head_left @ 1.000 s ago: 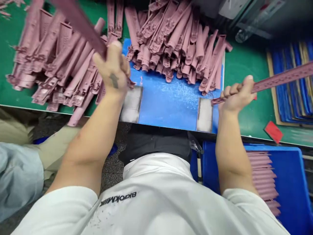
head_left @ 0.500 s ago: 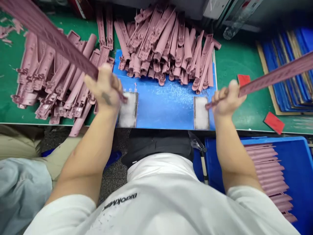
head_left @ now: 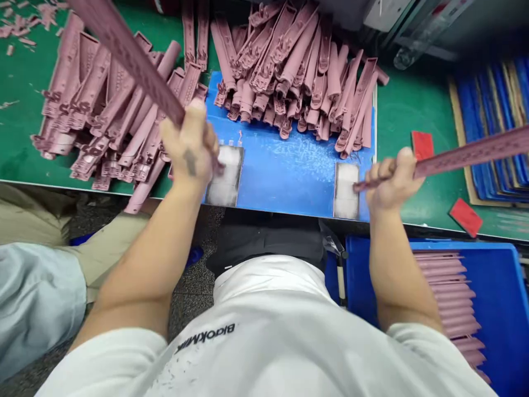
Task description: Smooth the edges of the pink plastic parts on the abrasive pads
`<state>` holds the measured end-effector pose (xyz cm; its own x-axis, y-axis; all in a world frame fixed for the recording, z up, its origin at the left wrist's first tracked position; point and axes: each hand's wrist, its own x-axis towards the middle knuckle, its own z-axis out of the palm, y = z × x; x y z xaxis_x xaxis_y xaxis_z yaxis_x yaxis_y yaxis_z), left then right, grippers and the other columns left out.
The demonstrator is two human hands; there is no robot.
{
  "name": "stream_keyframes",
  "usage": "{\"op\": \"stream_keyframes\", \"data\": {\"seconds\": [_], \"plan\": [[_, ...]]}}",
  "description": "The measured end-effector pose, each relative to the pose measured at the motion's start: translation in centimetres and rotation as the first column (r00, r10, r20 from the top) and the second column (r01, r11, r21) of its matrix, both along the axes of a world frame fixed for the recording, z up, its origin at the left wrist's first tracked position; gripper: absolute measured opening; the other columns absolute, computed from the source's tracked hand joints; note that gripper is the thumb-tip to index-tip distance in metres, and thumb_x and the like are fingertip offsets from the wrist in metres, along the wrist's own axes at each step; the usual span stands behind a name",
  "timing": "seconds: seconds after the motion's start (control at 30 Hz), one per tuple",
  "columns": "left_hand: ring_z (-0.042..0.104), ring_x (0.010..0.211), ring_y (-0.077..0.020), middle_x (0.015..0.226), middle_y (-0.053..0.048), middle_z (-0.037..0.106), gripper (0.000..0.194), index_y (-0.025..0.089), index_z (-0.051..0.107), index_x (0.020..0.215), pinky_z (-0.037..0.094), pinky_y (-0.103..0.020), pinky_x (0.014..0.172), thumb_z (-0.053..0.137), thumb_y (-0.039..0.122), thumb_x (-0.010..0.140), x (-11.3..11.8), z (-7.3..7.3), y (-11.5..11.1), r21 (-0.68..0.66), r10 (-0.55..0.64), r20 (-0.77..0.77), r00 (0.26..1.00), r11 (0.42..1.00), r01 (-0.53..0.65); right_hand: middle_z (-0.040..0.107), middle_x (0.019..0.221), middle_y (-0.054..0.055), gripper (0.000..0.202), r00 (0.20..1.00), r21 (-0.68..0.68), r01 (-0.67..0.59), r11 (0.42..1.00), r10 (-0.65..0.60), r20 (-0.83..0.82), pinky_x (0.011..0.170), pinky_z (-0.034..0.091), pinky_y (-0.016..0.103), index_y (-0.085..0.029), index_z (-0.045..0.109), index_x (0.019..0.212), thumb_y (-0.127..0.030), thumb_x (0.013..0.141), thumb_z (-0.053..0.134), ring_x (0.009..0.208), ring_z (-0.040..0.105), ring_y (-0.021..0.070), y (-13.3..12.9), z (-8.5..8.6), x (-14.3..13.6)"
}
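My left hand (head_left: 192, 143) is closed round a long, narrow pink plastic strip (head_left: 128, 55), which slants up to the upper left; its short near end pokes out over a worn whitish pad (head_left: 225, 184). In my right hand (head_left: 392, 182), the fingers wrap a similar strip (head_left: 475, 153) running out to the right edge, its near end over a second worn pad (head_left: 346, 201). Both pads lie on a blue board (head_left: 285, 176). Motion blurs the strips' near ends, so I cannot tell whether they touch the pads.
Pink parts lie heaped at the left (head_left: 103, 110) and behind the board (head_left: 289, 66). Two red pieces (head_left: 465, 217) and stacked blue sheets (head_left: 508, 165) are at the right. A blue bin (head_left: 502, 320) below holds a row of pink parts. Another person's leg (head_left: 107, 242) is at the left.
The view has turned slightly, shifting the bench rightward in the picture. Both hands have come a little nearer my body, relative to the pads, still gripping their strips.
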<state>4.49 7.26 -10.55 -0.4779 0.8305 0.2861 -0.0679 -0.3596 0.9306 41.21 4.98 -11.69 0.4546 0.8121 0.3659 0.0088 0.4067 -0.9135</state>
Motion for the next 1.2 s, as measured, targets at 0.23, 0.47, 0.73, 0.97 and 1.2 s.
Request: {"op": "stream_keyframes", "data": {"seconds": [0.23,0.47,0.73,0.97,1.2], "plan": [[0.012,0.053,-0.0159,0.057,0.006,0.02,0.05,0.028,0.029,0.076,0.007,-0.036,0.06,0.047,0.01,0.119,0.4,2.0,2.8,-0.481,0.045,-0.028,0.999,0.875,-0.053,0.011,0.058,-0.016,0.049,0.979,-0.387,0.059,0.92,-0.13,-0.16,0.047,0.009,0.027,-0.034,0.026,0.084,-0.027,0.13,0.038,0.044,0.007,0.0062,4.8,0.0,1.2],[0.003,0.067,-0.0201,0.071,0.005,0.01,0.046,0.028,0.023,0.085,0.005,-0.04,0.07,0.037,0.005,0.123,0.8,2.9,5.8,-0.557,0.064,0.031,0.997,0.83,-0.036,0.011,0.057,-0.016,0.049,0.95,-0.379,0.194,0.905,-0.27,-0.158,0.049,0.003,0.03,-0.034,0.026,0.083,-0.027,0.131,0.033,0.04,0.01,0.0054,8.6,0.6,0.5],[0.008,0.061,-0.0173,0.065,0.005,0.017,0.047,0.027,0.027,0.083,0.003,-0.04,0.065,0.044,0.012,0.124,0.4,1.7,6.6,-0.408,0.039,0.107,0.993,0.913,0.008,0.015,0.061,-0.016,0.051,0.984,-0.332,0.083,0.939,-0.13,-0.121,0.049,0.012,0.029,-0.035,0.024,0.087,-0.04,0.132,0.048,0.047,0.013,0.0087,8.2,-0.1,0.9],[0.007,0.059,-0.0137,0.066,0.008,0.011,0.049,0.028,0.03,0.085,0.005,-0.037,0.064,0.046,0.011,0.128,-0.4,-0.4,7.7,-0.241,-0.056,0.187,0.981,0.965,0.101,0.017,0.063,-0.014,0.049,0.992,-0.263,0.098,0.96,-0.117,-0.056,0.048,0.015,0.029,-0.035,0.023,0.088,-0.044,0.13,0.045,0.047,0.019,0.0116,7.7,-0.8,0.3],[0.019,0.053,-0.0098,0.06,0.01,0.021,0.054,0.028,0.034,0.081,0.015,-0.037,0.059,0.047,0.012,0.131,-0.3,-0.5,6.1,-0.186,-0.055,0.071,0.996,0.98,0.067,0.022,0.062,-0.01,0.075,0.99,-0.081,0.088,0.993,-0.079,0.114,0.047,0.028,0.034,-0.036,0.026,0.079,-0.097,0.114,0.052,0.051,0.029,0.0127,6.2,-1.1,0.0]]}}
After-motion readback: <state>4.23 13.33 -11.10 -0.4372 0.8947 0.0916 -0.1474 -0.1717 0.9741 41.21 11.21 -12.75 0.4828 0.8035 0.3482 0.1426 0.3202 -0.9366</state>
